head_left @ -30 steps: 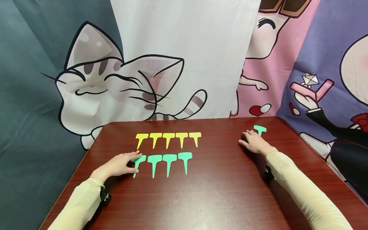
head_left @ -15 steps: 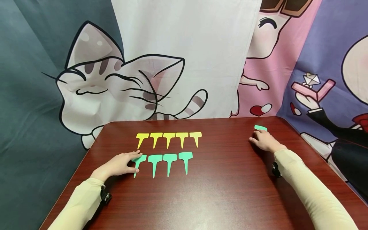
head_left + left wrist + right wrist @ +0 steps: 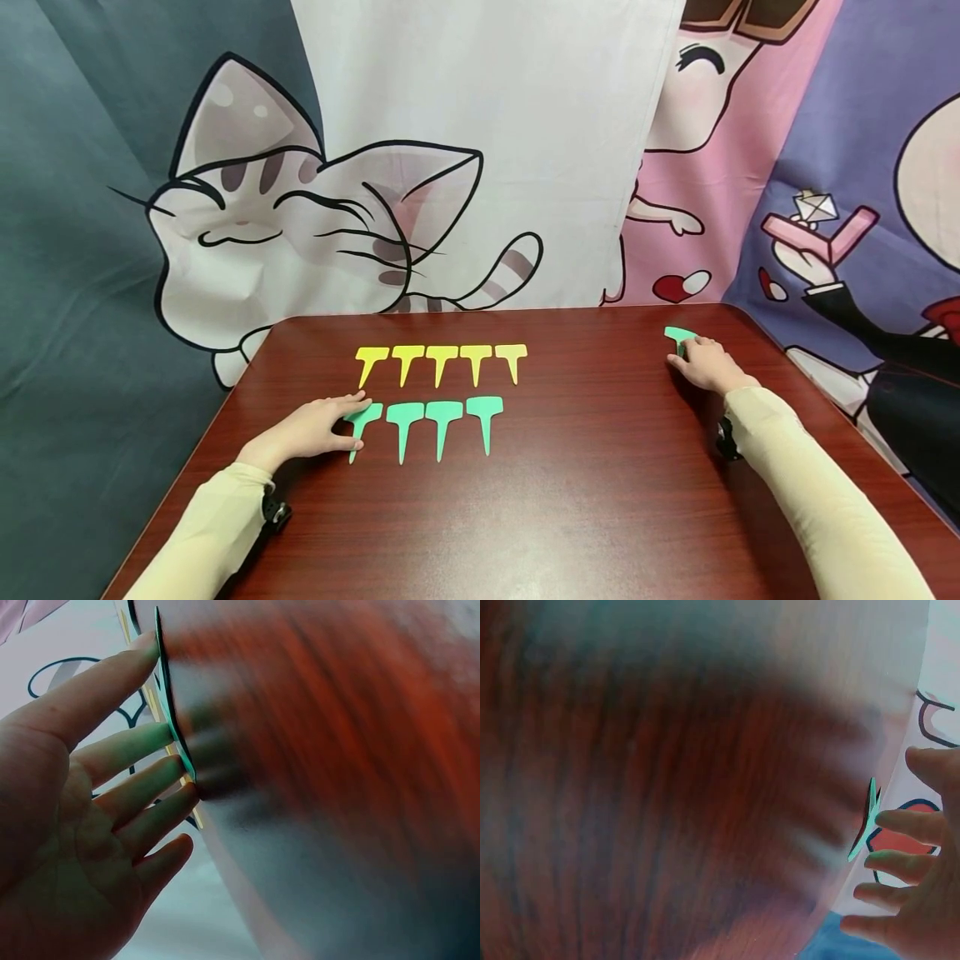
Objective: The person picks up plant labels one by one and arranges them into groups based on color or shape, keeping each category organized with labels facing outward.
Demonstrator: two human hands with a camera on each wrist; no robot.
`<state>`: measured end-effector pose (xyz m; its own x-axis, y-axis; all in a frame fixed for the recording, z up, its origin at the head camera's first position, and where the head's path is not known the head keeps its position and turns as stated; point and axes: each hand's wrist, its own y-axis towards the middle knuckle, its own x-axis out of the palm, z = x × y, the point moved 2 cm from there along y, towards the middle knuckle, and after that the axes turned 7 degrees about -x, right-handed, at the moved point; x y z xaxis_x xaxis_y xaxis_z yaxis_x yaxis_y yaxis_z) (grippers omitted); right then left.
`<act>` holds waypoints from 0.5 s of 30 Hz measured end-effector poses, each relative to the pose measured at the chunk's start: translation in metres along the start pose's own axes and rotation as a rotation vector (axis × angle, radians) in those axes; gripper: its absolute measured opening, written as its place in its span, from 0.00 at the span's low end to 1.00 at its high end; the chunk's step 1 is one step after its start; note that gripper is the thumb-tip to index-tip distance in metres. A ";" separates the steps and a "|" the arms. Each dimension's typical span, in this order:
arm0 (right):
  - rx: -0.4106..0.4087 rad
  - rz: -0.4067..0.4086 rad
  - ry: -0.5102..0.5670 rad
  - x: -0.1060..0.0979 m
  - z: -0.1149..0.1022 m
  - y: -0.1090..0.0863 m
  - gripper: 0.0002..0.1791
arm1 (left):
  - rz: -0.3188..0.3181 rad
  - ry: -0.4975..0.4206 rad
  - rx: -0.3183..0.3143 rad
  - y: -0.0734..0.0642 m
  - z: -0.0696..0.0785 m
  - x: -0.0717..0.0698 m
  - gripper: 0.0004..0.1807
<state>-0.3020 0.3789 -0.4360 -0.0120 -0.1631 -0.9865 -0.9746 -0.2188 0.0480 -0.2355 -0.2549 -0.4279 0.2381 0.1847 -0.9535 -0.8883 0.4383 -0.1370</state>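
Note:
Flat green T-shaped plant labels lie in a row on the table. My left hand point(image 3: 309, 427) rests at the leftmost green label point(image 3: 366, 414), its fingertips near the label's head and its thumb by the stem; in the left wrist view, outstretched fingers point(image 3: 142, 746) touch that label's edge-on shape. At the far right of the table lies another green label point(image 3: 677, 332). My right hand point(image 3: 708, 365) is beside its stem, partly covering it. The right wrist view has the fingers point(image 3: 900, 864) extended near this label point(image 3: 868, 825); whether they touch it I cannot tell.
Behind the green row, several yellow T-shaped labels point(image 3: 442, 358) form a second row. More green labels point(image 3: 443, 412) continue right of my left hand. The brown wooden table point(image 3: 570, 483) ends at a cartoon-printed cloth backdrop point(image 3: 495, 100).
My right hand has shifted right, passing over the lone green label to its right side, so more of the label shows than half a second ago. The left hand stays put.

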 end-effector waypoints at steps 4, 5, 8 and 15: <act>0.073 -0.014 0.012 -0.003 0.001 -0.001 0.27 | 0.000 -0.003 -0.003 0.000 0.000 0.000 0.39; 0.094 -0.019 0.019 -0.003 0.001 -0.002 0.28 | 0.000 -0.001 -0.003 0.000 -0.001 0.000 0.39; 0.150 -0.032 0.037 -0.003 0.000 -0.003 0.30 | 0.000 0.000 -0.005 0.000 -0.001 0.000 0.39; 0.221 -0.012 0.033 -0.001 0.000 0.004 0.31 | -0.003 -0.002 -0.001 0.000 0.000 0.000 0.39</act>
<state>-0.3055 0.3787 -0.4346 0.0037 -0.1936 -0.9811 -1.0000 -0.0051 -0.0028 -0.2357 -0.2549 -0.4274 0.2416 0.1853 -0.9525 -0.8881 0.4377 -0.1401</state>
